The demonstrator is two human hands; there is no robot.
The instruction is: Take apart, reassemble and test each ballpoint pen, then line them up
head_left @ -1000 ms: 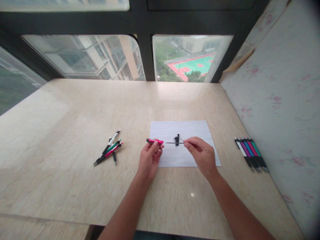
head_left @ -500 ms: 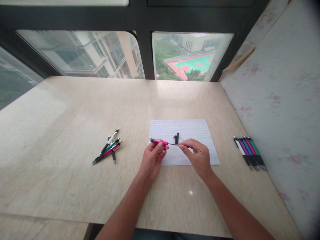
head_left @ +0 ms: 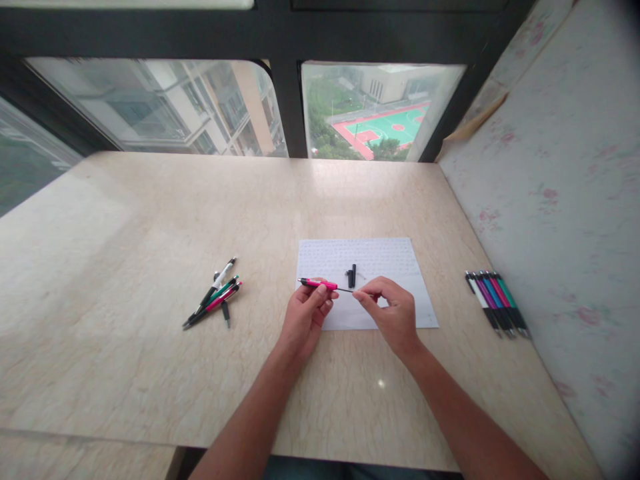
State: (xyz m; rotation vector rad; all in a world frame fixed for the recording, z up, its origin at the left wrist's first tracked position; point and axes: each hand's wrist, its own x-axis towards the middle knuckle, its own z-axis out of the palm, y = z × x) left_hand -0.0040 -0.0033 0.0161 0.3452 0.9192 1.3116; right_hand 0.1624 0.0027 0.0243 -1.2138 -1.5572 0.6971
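Note:
Between the fingers of my left hand (head_left: 310, 310) is a pink pen barrel (head_left: 324, 285) with a black push-button end pointing left. A thin dark ink refill (head_left: 345, 289) sticks out of the barrel's right end. The thumb and forefinger of my right hand (head_left: 393, 308) pinch the refill's far end. Both hands are over a sheet of paper (head_left: 423, 310) covered with rows of faint writing. Just beyond the refill, black pen parts (head_left: 353, 276) lie on the paper, with a thin spring-like piece (head_left: 362, 275) beside them.
To the left lies a loose pile of pens (head_left: 215, 297) in white, green and pink. A neat row of coloured pens (head_left: 497, 303) lies at the right, near the papered wall (head_left: 565, 220). Windows (head_left: 385, 113) border the back of the stone-patterned surface (head_left: 150, 220).
My right hand has moved slightly left toward the barrel, and less of the refill shows between the hands. The left hand keeps its hold. The view has shifted slightly.

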